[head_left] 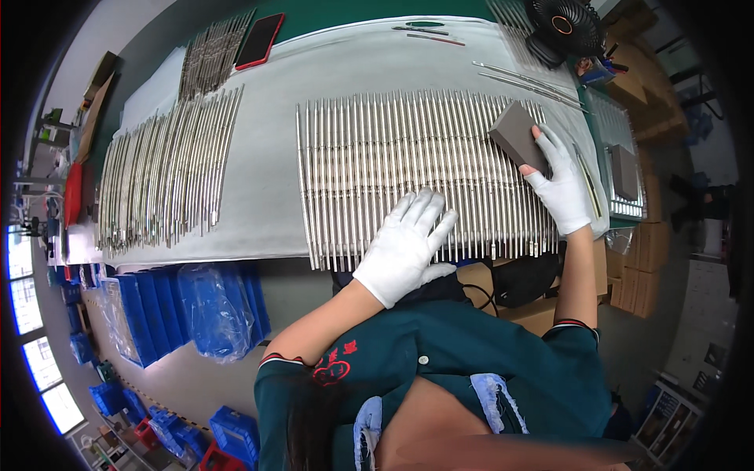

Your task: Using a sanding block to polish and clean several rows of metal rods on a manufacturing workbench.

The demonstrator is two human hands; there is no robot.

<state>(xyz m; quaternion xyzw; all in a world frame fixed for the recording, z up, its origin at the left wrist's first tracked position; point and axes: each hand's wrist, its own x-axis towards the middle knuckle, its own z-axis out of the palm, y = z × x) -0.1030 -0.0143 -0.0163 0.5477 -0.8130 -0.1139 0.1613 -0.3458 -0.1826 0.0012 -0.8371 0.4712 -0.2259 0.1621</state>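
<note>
The left hand (408, 239) lies flat, fingers spread, on the metal rods (377, 157); the right hand (561, 184) grips a grey block (518, 133) on them.

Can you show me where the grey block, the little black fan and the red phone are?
grey block (514, 133), head view, on its broad top face, held by the right hand (564, 182).
black fan (562, 25), head view, on the round front grille.
red phone (260, 40), head view, on the middle of its flat face.
</note>
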